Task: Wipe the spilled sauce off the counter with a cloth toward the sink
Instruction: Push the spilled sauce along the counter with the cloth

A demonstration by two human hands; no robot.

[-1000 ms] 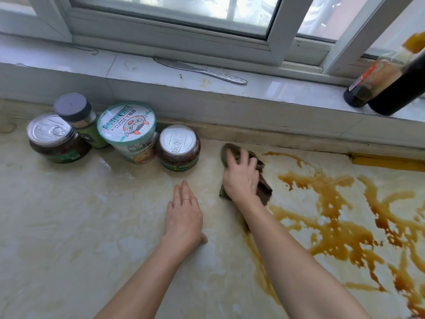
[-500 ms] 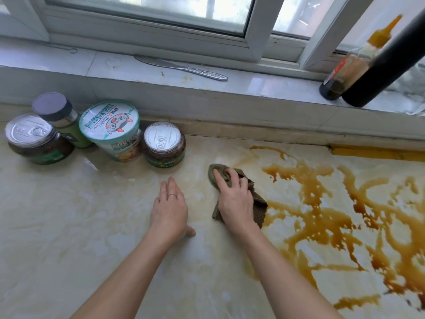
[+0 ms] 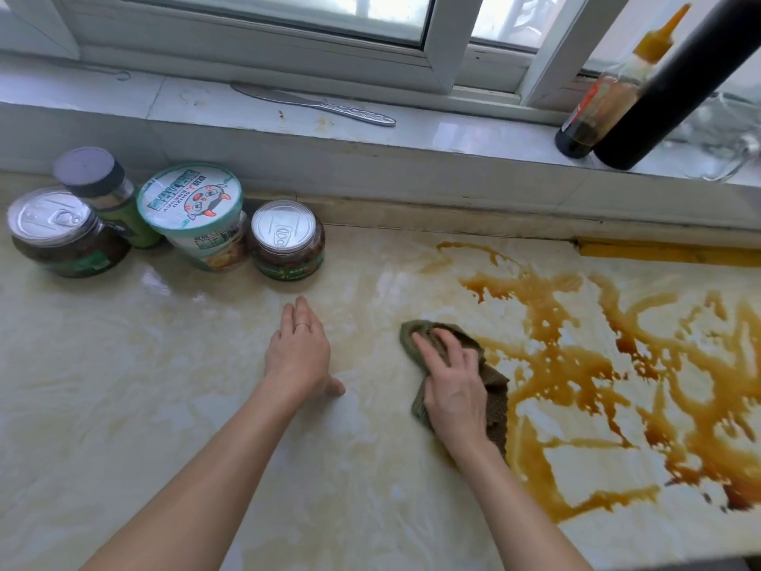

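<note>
Brown sauce point(image 3: 609, 377) is spilled in streaks and pools over the right half of the pale marble counter point(image 3: 123, 405). A crumpled olive-green cloth point(image 3: 496, 399) lies at the spill's left edge. My right hand point(image 3: 453, 389) presses down on the cloth, fingers spread over it and pointing up-left. Left of it, my left hand point(image 3: 298, 352) rests flat on the counter with a ring on one finger and nothing in it. No sink is in view.
Two jars point(image 3: 288, 241) point(image 3: 61, 232), a dark-lidded bottle point(image 3: 103, 191) and a green-lidded tub point(image 3: 193, 212) stand at the back left. A metal knife point(image 3: 317, 105) lies on the windowsill. Two dark sauce bottles point(image 3: 605, 105) point(image 3: 675, 88) stand on the sill at right. The counter's front edge point(image 3: 700, 558) shows at lower right.
My right hand has dragged the cloth from near the back wall toward me along the spill's left edge. My left hand has stayed flat in place.
</note>
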